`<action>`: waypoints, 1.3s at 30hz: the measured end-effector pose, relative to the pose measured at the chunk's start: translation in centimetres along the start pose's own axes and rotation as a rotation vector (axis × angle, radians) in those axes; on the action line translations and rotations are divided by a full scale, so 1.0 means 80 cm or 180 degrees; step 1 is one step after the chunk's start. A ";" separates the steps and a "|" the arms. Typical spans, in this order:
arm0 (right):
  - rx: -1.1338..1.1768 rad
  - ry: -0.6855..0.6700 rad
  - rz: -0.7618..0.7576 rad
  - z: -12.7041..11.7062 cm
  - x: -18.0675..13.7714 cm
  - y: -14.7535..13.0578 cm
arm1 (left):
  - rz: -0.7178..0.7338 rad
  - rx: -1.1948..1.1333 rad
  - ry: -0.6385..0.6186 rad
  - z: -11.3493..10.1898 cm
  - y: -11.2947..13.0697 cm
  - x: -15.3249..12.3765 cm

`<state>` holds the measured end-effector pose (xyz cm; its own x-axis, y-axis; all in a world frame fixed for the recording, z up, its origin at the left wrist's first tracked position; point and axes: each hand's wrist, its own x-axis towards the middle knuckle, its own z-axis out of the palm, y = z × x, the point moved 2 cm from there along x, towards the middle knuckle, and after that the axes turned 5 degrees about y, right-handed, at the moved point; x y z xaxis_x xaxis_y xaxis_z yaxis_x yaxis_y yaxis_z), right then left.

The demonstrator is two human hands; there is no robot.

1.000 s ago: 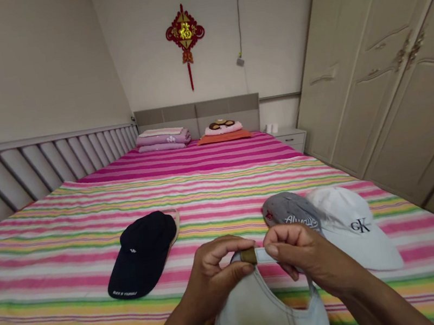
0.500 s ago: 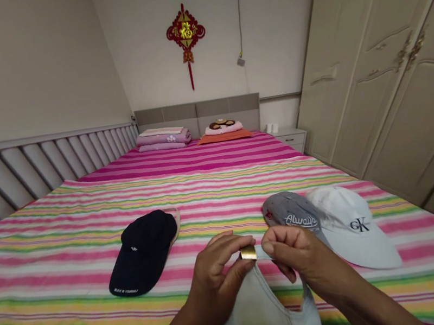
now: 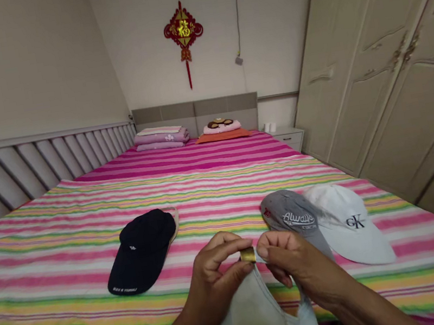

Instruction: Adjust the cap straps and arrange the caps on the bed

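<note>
A pale, whitish cap (image 3: 252, 316) with a yellowish stain hangs low in front of me, its back opening facing up. My left hand (image 3: 216, 275) pinches the gold metal buckle (image 3: 248, 256) at the cap's back between thumb and fingers. Close beside it, my right hand (image 3: 291, 255) is closed on the light strap (image 3: 260, 257) that runs from the buckle. The two hands nearly touch over the bed. Part of the strap is hidden by the right fingers, and the cap's lower part lies beyond the frame.
A black cap (image 3: 142, 251) lies on the striped bed sheet (image 3: 70, 251) at left. At right, a grey cap (image 3: 290, 211) overlaps a white cap (image 3: 353, 226). Folded bedding (image 3: 161, 138) sits by the headboard (image 3: 225, 107). A wardrobe (image 3: 376, 77) stands at right, a railing (image 3: 29, 170) at left.
My right hand has moved slightly left, closer to the buckle, and less strap shows between the hands. The left hand keeps its pinch; the view has shifted a little.
</note>
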<state>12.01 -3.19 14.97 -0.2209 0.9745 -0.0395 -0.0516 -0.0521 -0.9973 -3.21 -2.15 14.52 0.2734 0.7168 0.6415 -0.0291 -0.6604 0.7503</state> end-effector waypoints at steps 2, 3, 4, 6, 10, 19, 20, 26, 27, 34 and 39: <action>-0.0049 -0.0011 0.0010 0.000 0.001 -0.001 | 0.0142 0.0118 0.0006 0.000 0.002 0.001; -0.0086 0.0004 0.0000 0.000 0.001 -0.002 | 0.0175 0.0184 0.0023 -0.001 0.003 0.002; -0.0106 0.0029 -0.0018 -0.001 0.001 -0.002 | 0.0181 0.0233 0.0045 -0.001 0.005 0.003; -0.0077 0.0070 -0.0048 0.000 0.002 -0.002 | 0.0115 0.0245 0.0057 -0.002 0.008 0.004; -0.0066 0.0173 -0.0163 0.002 0.003 0.003 | -0.0004 0.0189 0.0027 -0.001 0.009 0.006; 0.0134 0.0168 -0.0175 0.003 0.003 0.003 | 0.0215 0.0351 -0.0029 -0.002 0.008 0.003; 0.0124 0.0152 -0.0164 0.004 0.004 0.003 | 0.0204 0.0314 -0.0006 -0.002 0.007 0.002; 0.0150 0.0048 -0.0092 0.005 0.002 0.008 | -0.0142 0.0023 0.0233 0.002 -0.006 -0.003; 0.0189 0.0044 -0.0077 0.005 0.001 0.009 | -0.0203 -0.0036 0.0259 0.002 -0.008 -0.004; 0.0357 0.0064 -0.0145 0.010 0.001 0.012 | -0.1083 -0.0547 0.0644 0.000 -0.018 -0.009; 0.0197 -0.0020 -0.0156 0.009 -0.002 0.010 | -0.1551 -0.1385 0.0740 0.003 -0.023 -0.009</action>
<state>11.29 -3.50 14.19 -0.2228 0.9748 0.0099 -0.1226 -0.0180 -0.9923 -3.14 -1.51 12.62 0.1416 0.9703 0.1961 -0.3515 -0.1359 0.9263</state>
